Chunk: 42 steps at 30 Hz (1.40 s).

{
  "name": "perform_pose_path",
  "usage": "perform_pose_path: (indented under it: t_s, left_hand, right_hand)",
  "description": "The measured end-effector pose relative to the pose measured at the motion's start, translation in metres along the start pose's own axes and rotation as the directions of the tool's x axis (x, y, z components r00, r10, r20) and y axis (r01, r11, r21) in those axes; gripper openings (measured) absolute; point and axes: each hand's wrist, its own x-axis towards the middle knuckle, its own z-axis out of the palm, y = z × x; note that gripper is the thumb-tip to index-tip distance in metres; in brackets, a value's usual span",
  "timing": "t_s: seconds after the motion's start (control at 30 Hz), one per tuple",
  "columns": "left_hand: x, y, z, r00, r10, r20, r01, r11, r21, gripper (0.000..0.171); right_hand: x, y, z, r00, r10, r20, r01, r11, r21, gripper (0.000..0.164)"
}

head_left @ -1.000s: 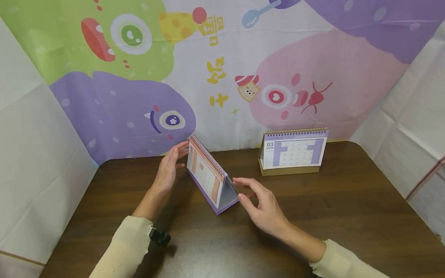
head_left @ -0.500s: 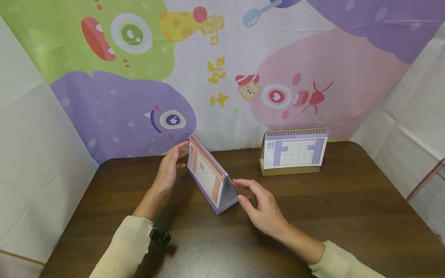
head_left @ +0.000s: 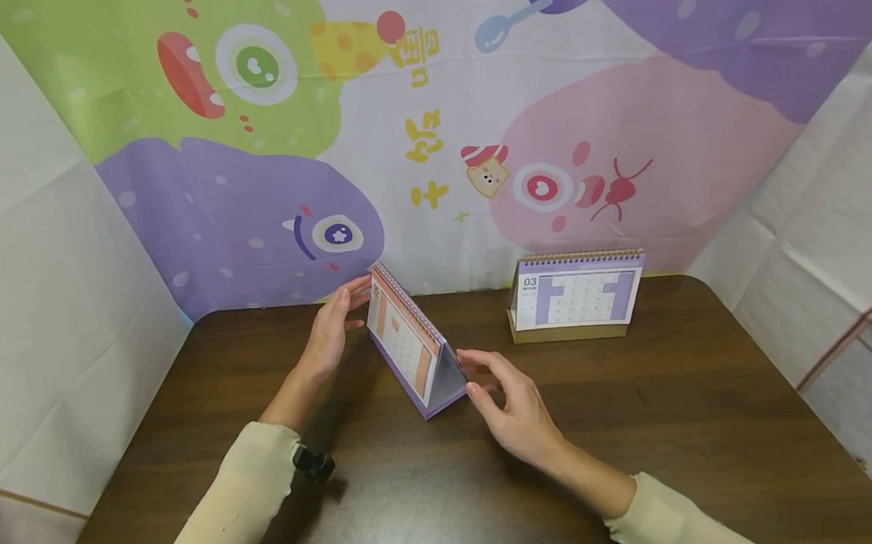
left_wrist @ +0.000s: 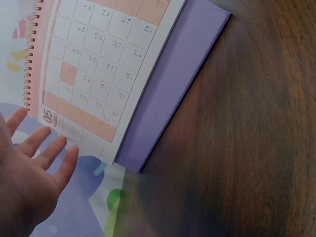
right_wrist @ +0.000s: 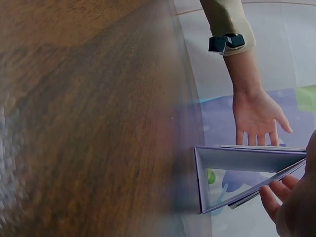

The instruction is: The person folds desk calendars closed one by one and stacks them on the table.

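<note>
An orange-and-white desk calendar with a purple base stands as a tent on the table, set diagonally in the head view. Its page reads 05 in the left wrist view, where the left hand has its fingers extended and spread by the calendar's end. In the head view that left hand lies at the far end, fingertips at the upper corner. At the near end, the right hand is loosely bent, fingertips against or very near the back panel; exact contact is unclear. The right wrist view shows the calendar's hollow triangular end between both hands.
A second desk calendar, with a purple page marked 03 and a brown base, stands at the back right of the dark wooden table. A cartoon-printed cloth hangs behind, with white sheets at the sides.
</note>
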Motion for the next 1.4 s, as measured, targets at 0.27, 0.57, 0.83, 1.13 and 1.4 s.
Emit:
perform_pose_path:
  t_s: [0.27,0.57,0.83,1.13,1.4]
  left_hand:
    - [-0.0002,0.0001,0.0000,1.000,0.005,0.002,-0.005,1.000,0.006,0.061]
    - [-0.0004,-0.0007,0.0003,1.000,0.019,0.004,-0.019,1.000,0.010,0.062]
    - [-0.0001,-0.0011,0.0002,1.000,0.019,0.003,-0.019,1.000,0.006,0.062]
    - [-0.0002,-0.0009,0.0008,1.000,0.019,0.002,-0.019,1.000,0.001,0.061]
    - [-0.0002,-0.0002,0.0010,1.000,0.014,0.001,-0.014,1.000,-0.003,0.062]
  right_hand:
    - [0.0003,0.0003,0.0012,1.000,-0.003,-0.001,0.003,1.000,0.009,0.042]
    - [0.0000,0.0004,0.0027,1.000,-0.009,-0.020,0.009,1.000,0.009,0.040]
    - [0.0002,0.0042,0.0044,0.998,-0.044,-0.049,0.044,0.999,0.004,0.038]
    - [-0.0005,0.0040,0.0046,0.998,-0.040,-0.040,0.040,0.999,-0.013,0.038]
    - [-0.0024,0.0040,0.0057,0.998,-0.043,-0.050,0.041,0.998,-0.040,0.039]
